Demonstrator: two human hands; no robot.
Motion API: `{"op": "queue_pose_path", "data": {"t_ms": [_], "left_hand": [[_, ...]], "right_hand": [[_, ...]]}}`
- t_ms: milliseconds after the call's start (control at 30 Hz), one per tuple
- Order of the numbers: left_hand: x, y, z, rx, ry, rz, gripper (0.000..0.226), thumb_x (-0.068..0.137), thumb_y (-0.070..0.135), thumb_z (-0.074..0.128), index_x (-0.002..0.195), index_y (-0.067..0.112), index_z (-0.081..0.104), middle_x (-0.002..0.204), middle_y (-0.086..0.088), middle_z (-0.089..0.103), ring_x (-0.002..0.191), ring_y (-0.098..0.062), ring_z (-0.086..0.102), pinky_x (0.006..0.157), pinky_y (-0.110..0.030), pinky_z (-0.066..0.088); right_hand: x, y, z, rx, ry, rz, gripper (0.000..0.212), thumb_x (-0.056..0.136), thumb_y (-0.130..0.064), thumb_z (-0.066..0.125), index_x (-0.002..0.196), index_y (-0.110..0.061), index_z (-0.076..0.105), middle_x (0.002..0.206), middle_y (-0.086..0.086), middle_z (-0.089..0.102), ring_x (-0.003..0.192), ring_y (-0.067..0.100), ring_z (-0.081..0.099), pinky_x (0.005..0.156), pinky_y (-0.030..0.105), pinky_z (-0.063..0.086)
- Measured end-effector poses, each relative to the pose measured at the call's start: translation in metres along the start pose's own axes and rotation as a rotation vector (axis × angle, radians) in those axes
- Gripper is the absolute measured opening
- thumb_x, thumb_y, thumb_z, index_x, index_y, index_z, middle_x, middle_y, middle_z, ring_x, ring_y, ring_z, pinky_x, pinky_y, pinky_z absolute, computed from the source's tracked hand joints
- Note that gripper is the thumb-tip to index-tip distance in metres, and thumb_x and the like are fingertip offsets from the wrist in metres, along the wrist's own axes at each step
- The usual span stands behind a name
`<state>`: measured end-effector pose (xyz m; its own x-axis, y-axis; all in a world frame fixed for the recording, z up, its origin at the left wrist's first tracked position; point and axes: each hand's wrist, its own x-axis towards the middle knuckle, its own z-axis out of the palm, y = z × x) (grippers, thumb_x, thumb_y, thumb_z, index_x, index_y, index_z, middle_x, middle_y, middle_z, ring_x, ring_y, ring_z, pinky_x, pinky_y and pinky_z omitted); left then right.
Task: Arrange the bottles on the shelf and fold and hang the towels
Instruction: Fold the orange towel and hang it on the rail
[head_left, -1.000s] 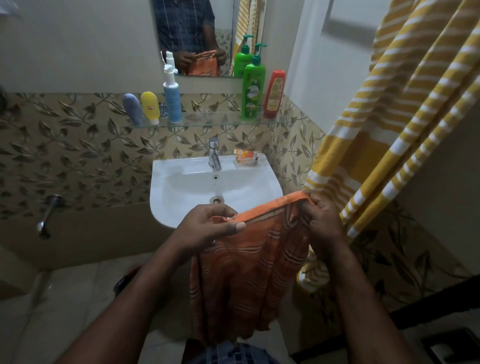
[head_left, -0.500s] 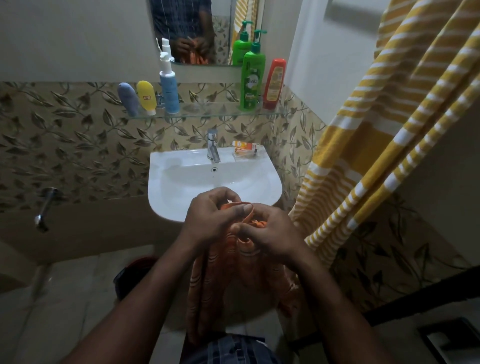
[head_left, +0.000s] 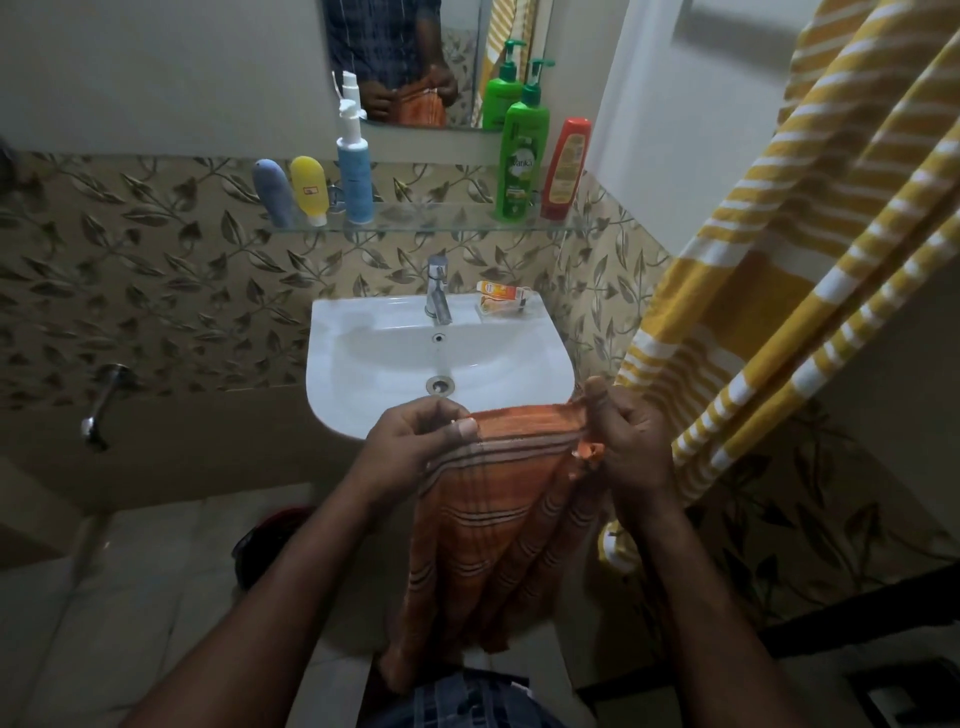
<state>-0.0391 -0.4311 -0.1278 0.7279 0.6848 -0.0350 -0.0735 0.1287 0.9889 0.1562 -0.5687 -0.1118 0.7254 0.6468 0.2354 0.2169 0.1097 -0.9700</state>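
Head: orange towel, long axis vertical

Shelf middle free — bottles flanking

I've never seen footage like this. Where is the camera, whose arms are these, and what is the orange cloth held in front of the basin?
No machine here: a person wears one wide camera on the head, looking forward and down, so both arms are their own. The left hand and the right hand each grip the top edge of an orange striped towel, which hangs down in front of the white sink. Above the tap, a glass shelf carries five bottles, among them a green pump bottle and a red bottle. A small carton lies on the sink's back rim. A yellow striped cloth hangs at the right.
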Motion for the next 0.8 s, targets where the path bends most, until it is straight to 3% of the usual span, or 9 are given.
{"op": "queue_pose_path", "data": {"t_ms": [67, 167, 233, 300, 400, 467, 533, 667, 800], "left_hand": [[0.002, 0.005, 0.001, 0.061, 0.066, 0.07, 0.006, 0.085, 0.011, 0.08, 0.082, 0.009, 0.075, 0.077, 0.002, 0.076, 0.073, -0.009, 0.07, 0.07, -0.021, 0.057], [0.006, 0.007, 0.005, 0.228, 0.084, 0.158, 0.019, 0.087, 0.011, 0.083, 0.076, 0.026, 0.081, 0.082, -0.004, 0.078, 0.079, -0.016, 0.075, 0.074, -0.031, 0.06], [0.004, 0.01, 0.009, 0.264, 0.107, 0.206, 0.015, 0.084, 0.016, 0.087, 0.076, 0.027, 0.082, 0.085, -0.007, 0.076, 0.081, -0.02, 0.076, 0.074, -0.036, 0.061], [0.004, 0.008, 0.011, 0.262, 0.115, 0.207, 0.008, 0.08, 0.026, 0.088, 0.078, 0.024, 0.081, 0.085, -0.008, 0.076, 0.081, -0.024, 0.077, 0.074, -0.042, 0.062], [0.003, 0.001, 0.009, 0.231, 0.075, 0.136, 0.024, 0.079, 0.033, 0.09, 0.076, 0.016, 0.073, 0.08, -0.01, 0.078, 0.075, -0.025, 0.075, 0.07, -0.044, 0.061], [0.002, -0.003, 0.005, 0.202, 0.017, 0.056, 0.036, 0.08, 0.044, 0.087, 0.077, 0.012, 0.071, 0.075, -0.005, 0.074, 0.068, -0.018, 0.068, 0.064, -0.036, 0.055], [-0.001, -0.008, 0.002, 0.219, -0.098, -0.007, 0.026, 0.087, 0.036, 0.084, 0.085, 0.012, 0.074, 0.075, 0.004, 0.073, 0.067, -0.007, 0.064, 0.064, -0.025, 0.05], [-0.006, -0.024, -0.002, 0.33, -0.21, -0.005, 0.027, 0.084, 0.039, 0.084, 0.105, 0.022, 0.081, 0.101, 0.003, 0.081, 0.096, -0.015, 0.075, 0.094, -0.045, 0.06], [-0.006, -0.025, 0.009, 0.248, -0.14, 0.021, 0.036, 0.092, 0.027, 0.081, 0.125, 0.034, 0.069, 0.072, 0.008, 0.069, 0.065, -0.011, 0.064, 0.068, -0.035, 0.055]], "right_hand": [[-0.002, -0.001, 0.007, -0.058, -0.076, 0.03, 0.056, 0.096, -0.054, 0.067, 0.074, -0.002, 0.071, 0.066, 0.011, 0.064, 0.059, 0.014, 0.06, 0.059, 0.029, 0.048], [-0.011, -0.001, 0.024, -0.036, -0.269, 0.149, 0.028, 0.096, -0.032, 0.075, 0.097, -0.005, 0.067, 0.067, 0.014, 0.07, 0.049, 0.016, 0.061, 0.051, 0.028, 0.048], [-0.019, 0.002, 0.035, -0.158, -0.42, 0.168, 0.029, 0.086, -0.044, 0.081, 0.104, -0.027, 0.067, 0.078, 0.006, 0.076, 0.06, 0.015, 0.069, 0.055, 0.031, 0.053], [-0.024, 0.004, 0.042, -0.351, -0.514, 0.103, 0.048, 0.073, -0.065, 0.077, 0.106, -0.03, 0.071, 0.089, -0.006, 0.078, 0.079, 0.007, 0.074, 0.067, 0.028, 0.057], [-0.023, 0.002, 0.042, -0.442, -0.475, -0.054, 0.041, 0.076, -0.063, 0.074, 0.086, -0.023, 0.074, 0.076, -0.007, 0.073, 0.072, 0.006, 0.068, 0.064, 0.036, 0.056], [-0.015, 0.006, 0.035, -0.472, -0.378, -0.109, 0.033, 0.081, -0.055, 0.076, 0.075, -0.023, 0.068, 0.065, -0.005, 0.065, 0.062, 0.009, 0.061, 0.058, 0.038, 0.05], [-0.008, 0.01, 0.026, -0.358, -0.268, -0.039, 0.028, 0.082, -0.05, 0.077, 0.077, -0.023, 0.07, 0.063, -0.004, 0.066, 0.061, 0.015, 0.062, 0.06, 0.042, 0.052], [0.004, 0.003, 0.01, -0.095, -0.181, 0.091, 0.031, 0.083, -0.041, 0.077, 0.083, -0.011, 0.07, 0.06, -0.005, 0.061, 0.056, 0.014, 0.056, 0.054, 0.028, 0.044], [-0.007, -0.001, 0.014, -0.136, -0.315, 0.041, 0.027, 0.085, -0.04, 0.077, 0.085, -0.014, 0.073, 0.066, -0.003, 0.062, 0.061, 0.013, 0.057, 0.058, 0.033, 0.046]]}}
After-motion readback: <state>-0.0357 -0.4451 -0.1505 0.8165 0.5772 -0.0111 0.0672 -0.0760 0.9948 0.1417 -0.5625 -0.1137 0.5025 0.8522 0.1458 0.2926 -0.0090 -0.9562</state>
